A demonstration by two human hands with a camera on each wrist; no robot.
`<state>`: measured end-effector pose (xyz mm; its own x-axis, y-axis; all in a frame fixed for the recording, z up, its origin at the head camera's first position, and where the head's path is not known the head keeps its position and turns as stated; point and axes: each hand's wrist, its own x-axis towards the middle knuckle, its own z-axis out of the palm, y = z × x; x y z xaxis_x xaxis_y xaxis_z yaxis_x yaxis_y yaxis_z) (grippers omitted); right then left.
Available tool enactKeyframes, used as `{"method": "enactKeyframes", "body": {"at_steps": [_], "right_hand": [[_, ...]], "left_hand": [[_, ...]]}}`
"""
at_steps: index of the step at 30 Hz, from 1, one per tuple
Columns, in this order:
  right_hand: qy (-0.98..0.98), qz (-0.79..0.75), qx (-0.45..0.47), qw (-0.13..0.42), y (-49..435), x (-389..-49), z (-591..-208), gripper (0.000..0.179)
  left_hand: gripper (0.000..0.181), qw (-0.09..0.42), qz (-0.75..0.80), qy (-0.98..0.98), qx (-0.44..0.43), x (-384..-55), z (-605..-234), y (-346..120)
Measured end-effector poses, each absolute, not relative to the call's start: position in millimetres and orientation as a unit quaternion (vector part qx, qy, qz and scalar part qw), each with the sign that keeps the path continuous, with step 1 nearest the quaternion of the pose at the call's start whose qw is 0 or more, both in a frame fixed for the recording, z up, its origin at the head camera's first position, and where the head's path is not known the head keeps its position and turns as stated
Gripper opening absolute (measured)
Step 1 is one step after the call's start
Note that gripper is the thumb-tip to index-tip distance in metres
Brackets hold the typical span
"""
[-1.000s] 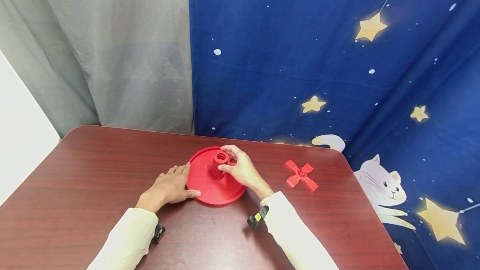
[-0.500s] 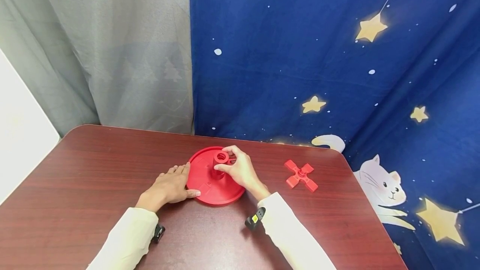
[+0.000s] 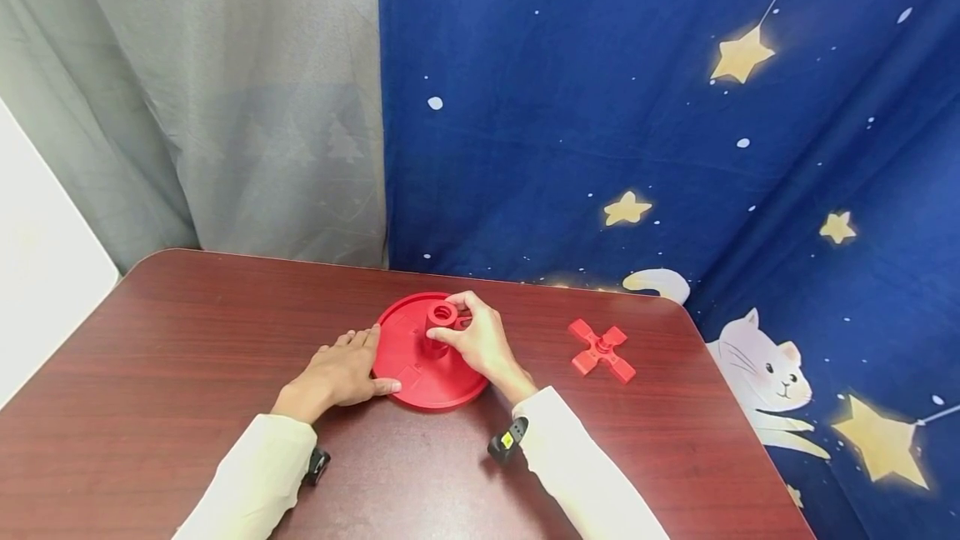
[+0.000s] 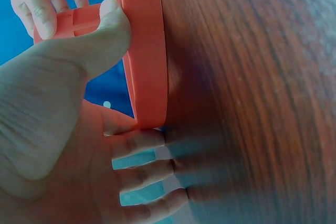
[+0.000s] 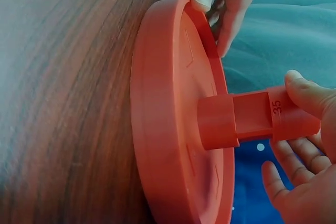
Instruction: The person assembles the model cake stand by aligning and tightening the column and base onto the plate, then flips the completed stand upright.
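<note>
A round red base with a raised rim lies on the table. From its middle rises a red tube, hollow at the top, with a side opening and the mark 35 visible in the right wrist view. My right hand grips the tube near its upper end, thumb on the near side and fingers behind. At the base's left rim, my left hand rests with its fingers straight and spread and its thumb over the rim. The tube's lower end meets the base in the right wrist view.
A red cross-shaped piece with a small central peg lies on the table to the right. The dark red wooden table has a rounded far edge. Behind it hang a grey curtain and a blue starry curtain.
My right hand and wrist have shifted slightly left, with the grip on the tube kept. The left hand, the base and the cross-shaped piece stay in place.
</note>
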<state>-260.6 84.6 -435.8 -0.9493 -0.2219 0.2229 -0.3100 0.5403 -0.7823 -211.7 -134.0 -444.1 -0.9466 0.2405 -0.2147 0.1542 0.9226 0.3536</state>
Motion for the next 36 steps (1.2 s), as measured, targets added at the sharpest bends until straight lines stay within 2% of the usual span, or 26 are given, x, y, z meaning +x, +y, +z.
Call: {"method": "enactKeyframes", "body": {"at_steps": [8, 12, 20, 25, 36], "right_hand": [[-0.869, 0.45, 0.203, 0.046, 105.0, -260.2, -436.7, 0.061], [-0.861, 0.46, 0.209, 0.065, 128.9, -262.4, -434.6, 0.064], [-0.894, 0.404, 0.167, 0.103, 193.4, -259.9, -428.1, 0.061], [-0.904, 0.392, 0.13, 0.109, 236.9, -256.9, -425.5, 0.06], [-0.946, 0.285, 0.065, 0.137, 309.7, -249.6, -439.4, 0.055]], "left_hand": [[0.107, 0.136, 0.174, 0.97, 0.097, -210.2, -444.5, -133.9], [0.107, 0.133, 0.176, 0.971, 0.095, -209.7, -443.8, -136.1], [0.106, 0.135, 0.181, 0.97, 0.094, -208.3, -445.4, -136.5], [0.106, 0.136, 0.182, 0.969, 0.093, -208.1, -445.2, -134.9], [0.106, 0.135, 0.179, 0.97, 0.093, -210.4, -443.6, -133.8]]}}
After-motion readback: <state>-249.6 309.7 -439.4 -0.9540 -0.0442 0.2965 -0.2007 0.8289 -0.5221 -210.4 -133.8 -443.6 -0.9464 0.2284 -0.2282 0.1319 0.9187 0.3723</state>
